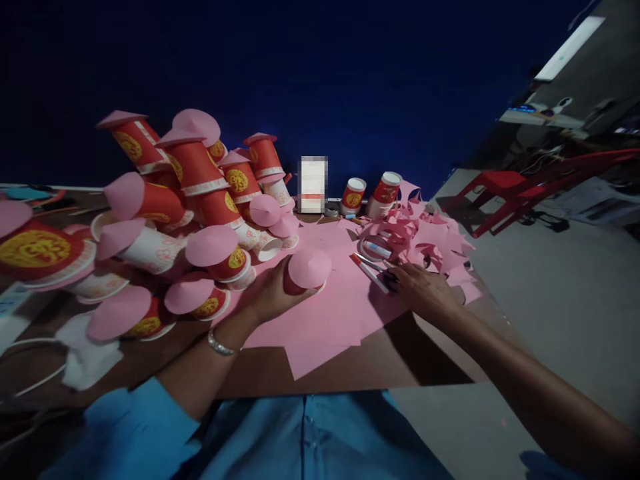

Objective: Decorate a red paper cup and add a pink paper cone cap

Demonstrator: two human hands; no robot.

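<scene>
My left hand [277, 293] is wrapped round a red paper cup [295, 285] topped with a pink paper cone [310, 267]. This cup stands over pink paper sheets [325, 320] spread on the table. On the right, my right hand [425, 287] has its fingers closed at the dark handles of a pair of scissors [393, 281], which lie low over the sheets. Beside them is a white pen with an orange end [371, 275]. Just beyond lies a white and blue tube [377, 249], resting on a ring-shaped thing.
Many cone-topped cups [195, 163] are piled on the left. Pink paper scraps [425, 233] heap up at the right. Two red cups [353, 197] stand at the back by a dark blue wall [320, 80]. A red chair [493, 190] is beyond the table's right edge.
</scene>
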